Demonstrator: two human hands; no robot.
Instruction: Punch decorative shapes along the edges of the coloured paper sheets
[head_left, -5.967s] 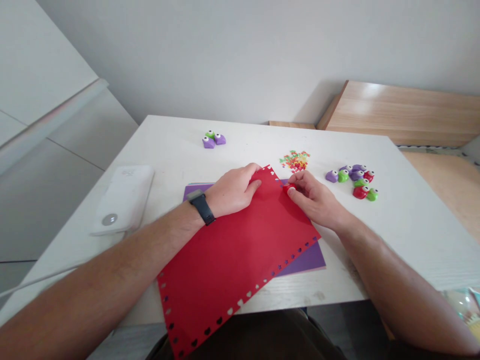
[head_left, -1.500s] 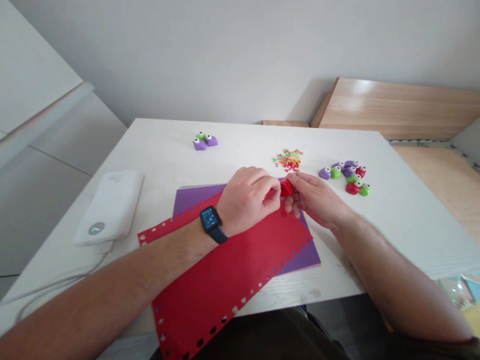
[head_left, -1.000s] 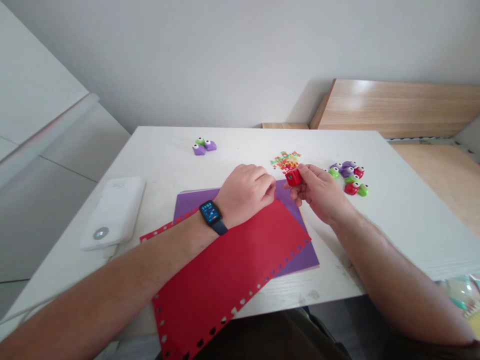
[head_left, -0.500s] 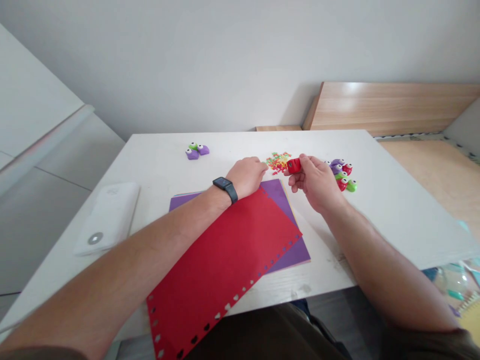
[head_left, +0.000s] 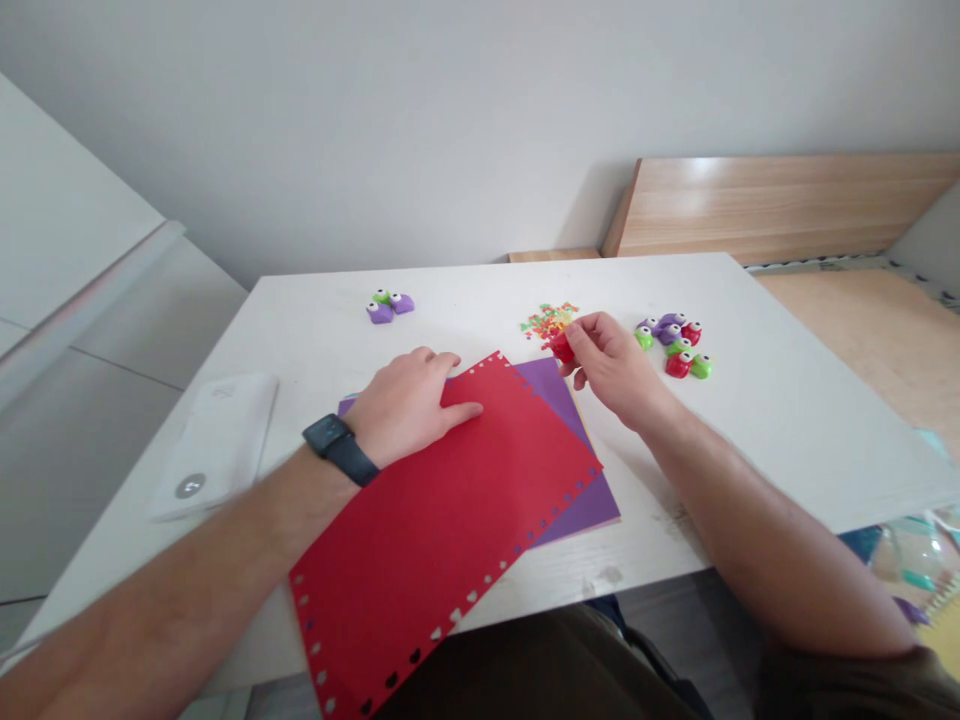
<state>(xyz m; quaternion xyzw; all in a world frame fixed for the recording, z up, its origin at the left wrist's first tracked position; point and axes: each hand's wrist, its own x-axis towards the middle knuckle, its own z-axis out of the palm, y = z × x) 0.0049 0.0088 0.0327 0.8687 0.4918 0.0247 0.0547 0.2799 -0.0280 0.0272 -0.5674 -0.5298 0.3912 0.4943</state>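
A home room — wooden bed frame [head_left: 780, 205] beside a white craft table [head_left: 787, 420].

Under our left hand [head_left: 409, 405] and right hand [head_left: 611, 365] we see a white table [head_left: 787, 400], its top scuffed near the front edge on the right hand's side. Beyond both hands a plain pale grey wall [head_left: 420, 130] fills the upper view. Past the right hand a light wooden board [head_left: 765, 205] stands along that wall, with a paler wooden surface [head_left: 862, 340] below it. Far left of the left hand we find grey floor tiles [head_left: 150, 330] and a white ledge [head_left: 67, 250]. The light is soft and even.
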